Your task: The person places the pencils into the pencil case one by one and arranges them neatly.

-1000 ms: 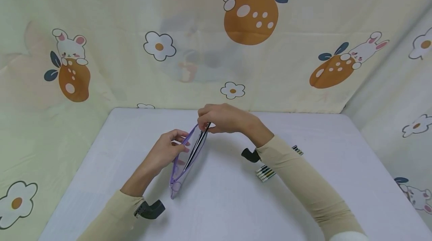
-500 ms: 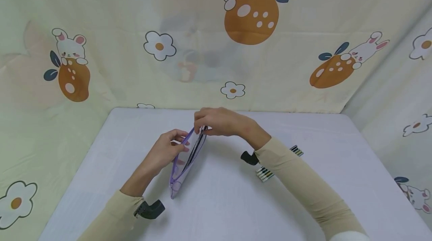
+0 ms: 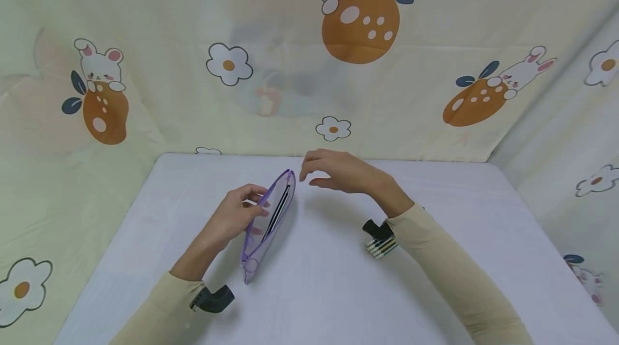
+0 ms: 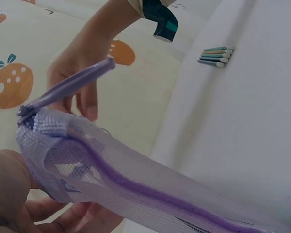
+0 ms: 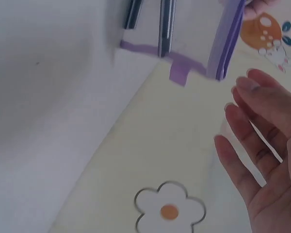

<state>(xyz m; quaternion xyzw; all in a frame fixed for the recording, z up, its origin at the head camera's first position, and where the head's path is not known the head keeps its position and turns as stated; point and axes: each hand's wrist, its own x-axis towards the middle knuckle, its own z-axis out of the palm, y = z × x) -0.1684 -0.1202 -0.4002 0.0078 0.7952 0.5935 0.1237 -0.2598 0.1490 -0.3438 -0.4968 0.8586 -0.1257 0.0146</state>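
Mesh pouch with purple edging [image 3: 263, 245] stands on edge left of the middle of the white table [image 3: 338, 296], its long mouth gaping upward and running from near left to far right; whether its lower edge touches the tabletop I cannot tell. My left hand [image 3: 239, 213] pinches its left side, the thumb over the purple rim and the fingers bent around the mesh. Inside, two dark, pen-like sticks [image 5: 166, 29] lie along its length, side by side with a small gap between them. My right hand [image 3: 340, 170] holds nothing: it hovers just right of the far end, apart from it, fingers loosely bent and thumb separate. A purple tab [image 5: 179, 74] juts from that far end. Farther right, beside my right wrist's black camera [image 3: 379, 229], a row of slim pale-ended sticks [image 4: 216, 57] lies on the table. Behind everything hangs a cream cloth [image 3: 416, 103] printed with rabbits, orange fruit and white flowers.
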